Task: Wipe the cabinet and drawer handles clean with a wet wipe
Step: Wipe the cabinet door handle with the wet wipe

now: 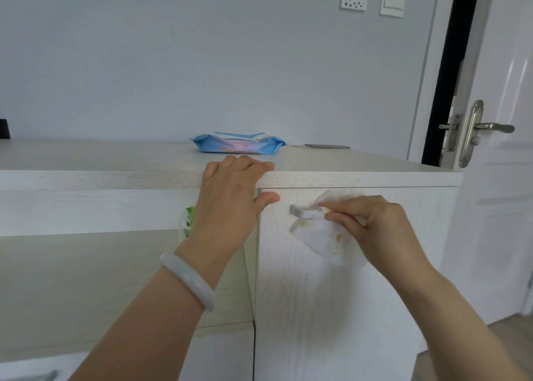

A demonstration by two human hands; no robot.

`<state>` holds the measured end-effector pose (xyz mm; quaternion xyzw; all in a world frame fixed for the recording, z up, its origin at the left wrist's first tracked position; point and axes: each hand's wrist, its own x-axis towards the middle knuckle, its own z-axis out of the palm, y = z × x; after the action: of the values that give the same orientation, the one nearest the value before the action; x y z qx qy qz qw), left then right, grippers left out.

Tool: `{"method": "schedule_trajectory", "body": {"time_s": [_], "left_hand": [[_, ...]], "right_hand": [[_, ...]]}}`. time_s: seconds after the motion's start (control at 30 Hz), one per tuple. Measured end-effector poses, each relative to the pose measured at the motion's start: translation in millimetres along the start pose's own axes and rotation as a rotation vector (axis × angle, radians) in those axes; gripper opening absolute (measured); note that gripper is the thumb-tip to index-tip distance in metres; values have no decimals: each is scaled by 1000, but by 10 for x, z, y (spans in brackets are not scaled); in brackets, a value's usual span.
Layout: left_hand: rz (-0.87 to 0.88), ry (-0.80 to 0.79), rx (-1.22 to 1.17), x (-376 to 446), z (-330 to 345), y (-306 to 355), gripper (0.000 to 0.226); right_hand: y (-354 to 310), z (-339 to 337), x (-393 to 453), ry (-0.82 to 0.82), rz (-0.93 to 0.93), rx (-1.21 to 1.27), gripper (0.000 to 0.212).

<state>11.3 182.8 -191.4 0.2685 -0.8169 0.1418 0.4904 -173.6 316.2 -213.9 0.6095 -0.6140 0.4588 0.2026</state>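
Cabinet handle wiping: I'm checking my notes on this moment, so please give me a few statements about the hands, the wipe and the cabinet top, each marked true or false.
1. The right hand pinches the wet wipe against the cabinet door handle. True.
2. The left hand holds a second wipe. False: it holds nothing and rests on the front edge of the cabinet top.
3. The wet wipe shows yellowish stains. True.
4. The blue wet wipe pack lies on the floor. False: it lies on the cabinet top.
5. A pale bangle sits on the right wrist. False: it is on the left wrist.
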Motion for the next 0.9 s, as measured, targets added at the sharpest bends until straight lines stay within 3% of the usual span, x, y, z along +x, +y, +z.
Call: {"method": "schedule_trajectory", "body": {"time_s": [0.2,0.3,0.43,0.5,0.67,0.73,0.9], "left_hand": [[9,33,9,-3,34,-13,42],[18,34,14,-6,33,-27,43],[14,31,1,5,41,-35,43],[15,38,8,13,45,-25,43],[6,19,8,0,17,5,44],[8,13,-3,-1,14,4,43],[7,19,-8,-7,30,-4,43]], "right_hand": [[-328,551,-64,194,-117,-223,24],[-113,482,-141,221,-169,-166,28],[129,288,-198,327,-55,-46,24],[26,359,-182,350,-83,-62,22],[-50,507,-180,270,-232,-163,30],[83,423,-197,276,-197,-140,33],[-47,498,-167,408,-114,-80,16]]}}
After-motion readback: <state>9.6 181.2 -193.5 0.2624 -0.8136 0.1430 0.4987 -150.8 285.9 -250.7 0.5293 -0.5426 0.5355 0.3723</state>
